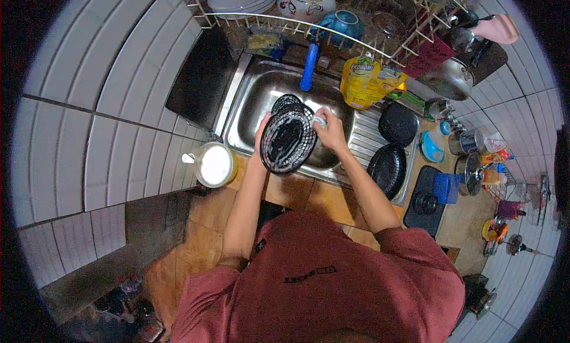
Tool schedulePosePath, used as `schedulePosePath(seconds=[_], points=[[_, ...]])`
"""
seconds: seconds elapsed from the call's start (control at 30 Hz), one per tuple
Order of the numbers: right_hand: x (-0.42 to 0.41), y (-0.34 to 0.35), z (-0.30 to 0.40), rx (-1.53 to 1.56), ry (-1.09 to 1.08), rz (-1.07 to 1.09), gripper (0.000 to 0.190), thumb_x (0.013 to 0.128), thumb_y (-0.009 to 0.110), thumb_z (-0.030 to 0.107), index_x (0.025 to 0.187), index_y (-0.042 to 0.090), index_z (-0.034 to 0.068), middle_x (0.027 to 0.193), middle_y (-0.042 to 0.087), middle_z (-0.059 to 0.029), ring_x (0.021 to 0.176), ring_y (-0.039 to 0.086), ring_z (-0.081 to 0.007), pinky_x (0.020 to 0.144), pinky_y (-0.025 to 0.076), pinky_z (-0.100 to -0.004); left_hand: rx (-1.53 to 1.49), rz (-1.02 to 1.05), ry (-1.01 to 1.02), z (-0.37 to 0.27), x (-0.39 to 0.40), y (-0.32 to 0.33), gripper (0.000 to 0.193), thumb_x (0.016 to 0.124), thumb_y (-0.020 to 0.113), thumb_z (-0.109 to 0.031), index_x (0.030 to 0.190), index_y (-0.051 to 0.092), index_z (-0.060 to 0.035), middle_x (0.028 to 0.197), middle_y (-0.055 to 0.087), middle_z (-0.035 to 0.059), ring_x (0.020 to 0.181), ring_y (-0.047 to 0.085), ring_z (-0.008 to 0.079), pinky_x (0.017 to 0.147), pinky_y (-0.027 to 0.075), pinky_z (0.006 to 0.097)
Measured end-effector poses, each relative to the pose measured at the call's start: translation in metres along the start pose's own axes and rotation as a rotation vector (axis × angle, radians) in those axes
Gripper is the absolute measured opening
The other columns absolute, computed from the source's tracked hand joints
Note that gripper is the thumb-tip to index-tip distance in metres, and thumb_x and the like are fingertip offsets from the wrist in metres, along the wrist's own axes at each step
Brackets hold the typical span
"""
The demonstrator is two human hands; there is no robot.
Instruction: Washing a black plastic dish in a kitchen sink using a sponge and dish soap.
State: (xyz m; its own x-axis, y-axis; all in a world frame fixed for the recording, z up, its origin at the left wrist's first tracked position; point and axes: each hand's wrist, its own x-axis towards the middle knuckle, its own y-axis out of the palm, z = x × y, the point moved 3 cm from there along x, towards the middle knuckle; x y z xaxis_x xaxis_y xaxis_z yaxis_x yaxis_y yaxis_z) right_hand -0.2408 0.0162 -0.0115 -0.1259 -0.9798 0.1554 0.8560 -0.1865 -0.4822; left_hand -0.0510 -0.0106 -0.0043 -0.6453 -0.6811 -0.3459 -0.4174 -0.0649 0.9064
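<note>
My left hand (262, 136) grips the left side of an oval black plastic basket (288, 138) with a lattice rim, tilted above the steel sink (249, 116). Whitish suds streak its inside. Another black lattice piece (286, 101) shows behind its upper edge. At the basket's right rim, my right hand (328, 127) is closed on a small pale scrubbing item (319, 120), mostly hidden by the fingers. A blue tube (308, 67) points down over the sink's back edge.
Left of the sink stands a jug of whitish liquid (214, 165). Black baskets (387, 171) lie on the ribbed drainboard (360, 142). A yellow pouch (363, 85) stands at the sink's back right. Above is a white wire rack (285, 26) with bowls. Pots and a blue container (446, 188) are at right.
</note>
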Motion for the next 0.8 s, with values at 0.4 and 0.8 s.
schedulePosePath(seconds=[0.4, 0.8], points=[[-0.026, 0.034, -0.029, 0.1, 0.568, -0.189, 0.014, 0.08, 0.064, 0.005, 0.089, 0.055, 0.0, 0.067, 0.059, -0.0089, 0.053, 0.055, -0.0139, 0.042, 0.04, -0.0295, 0.892, -0.057, 0.452, 0.054, -0.012, -0.048, 0.065, 0.069, 0.081, -0.008, 0.125, 0.049, -0.0043, 0.109, 0.06, 0.0049, 0.101, 0.056, 0.0188, 0.089, 0.046, 0.031], [-0.044, 0.044, 0.02, 0.411, 0.669, 0.459, 0.018, 0.085, 0.06, 0.008, 0.098, 0.05, -0.001, 0.066, 0.056, -0.0065, 0.049, 0.049, -0.0092, 0.043, 0.04, -0.0262, 0.462, -0.052, 0.458, 0.04, 0.008, -0.047, 0.085, 0.071, 0.072, -0.02, 0.142, 0.027, -0.0075, 0.12, 0.054, 0.0111, 0.106, 0.056, 0.0244, 0.092, 0.047, 0.0373]])
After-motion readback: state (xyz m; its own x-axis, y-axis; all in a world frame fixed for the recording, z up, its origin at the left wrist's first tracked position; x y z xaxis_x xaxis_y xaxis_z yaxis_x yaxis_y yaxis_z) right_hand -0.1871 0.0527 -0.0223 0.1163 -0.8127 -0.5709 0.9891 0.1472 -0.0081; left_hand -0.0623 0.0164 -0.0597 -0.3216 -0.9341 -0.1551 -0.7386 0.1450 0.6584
